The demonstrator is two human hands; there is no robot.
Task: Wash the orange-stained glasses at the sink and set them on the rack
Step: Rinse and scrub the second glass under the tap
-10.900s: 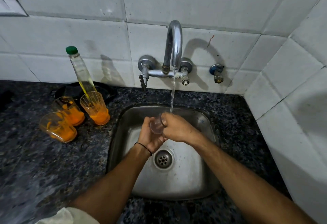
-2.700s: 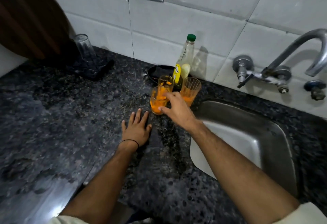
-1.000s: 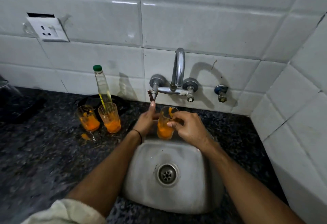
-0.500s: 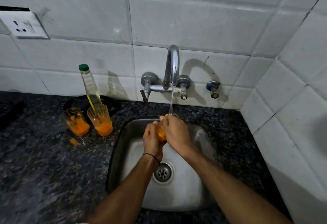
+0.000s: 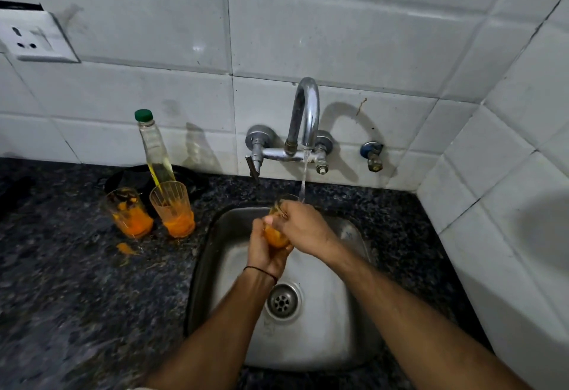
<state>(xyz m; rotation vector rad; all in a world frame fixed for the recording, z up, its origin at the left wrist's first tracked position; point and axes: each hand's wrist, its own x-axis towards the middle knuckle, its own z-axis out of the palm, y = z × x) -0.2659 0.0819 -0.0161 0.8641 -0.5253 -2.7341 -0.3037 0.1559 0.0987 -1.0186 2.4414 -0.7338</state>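
Over the steel sink [image 5: 348, 312] I hold an orange-stained glass [image 5: 275, 235] between both hands. My left hand [image 5: 264, 251] cups its lower part from below and the left. My right hand [image 5: 303, 229] grips its upper part near the rim. A thin stream of water runs from the tap [image 5: 304, 118] down onto the rim and my right hand. Two more orange-stained glasses [image 5: 129, 212] [image 5: 174, 209] stand upright on the dark granite counter [image 5: 77, 297], left of the sink. The rack is out of view.
A clear bottle with a green cap [image 5: 154, 149] stands behind the two glasses, in front of a black pan [image 5: 123, 178]. An orange smear [image 5: 124, 248] lies on the counter. A wall socket [image 5: 34, 38] is at the upper left. A tiled wall closes in on the right.
Since a second ago both hands have brought the glass from beside the tap handle under the spout, and water now runs. In the last half second the hands barely moved.
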